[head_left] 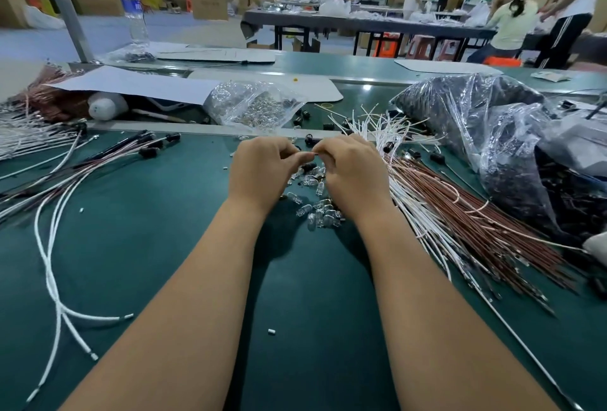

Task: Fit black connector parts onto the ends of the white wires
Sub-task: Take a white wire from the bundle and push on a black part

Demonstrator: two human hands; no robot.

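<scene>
Both hands met above the pile of small glass bulbs point(317, 210). Left hand point(261, 171) and right hand point(353, 174) each pinched one small part, fingertips touching; what the part was could not be told. White wires point(391, 135) lay just right of the bulbs, black connector parts point(437, 158) among them. Judged mid-assembly; next move needed a wire end picked up.

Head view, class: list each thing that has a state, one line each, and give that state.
Left hand: curled, pinching a small part.
Right hand: curled, pinching the same part.
Large plastic bag: open, crumpled.
Small clear bag: lying flat, filled.
Water bottle: upright.
</scene>
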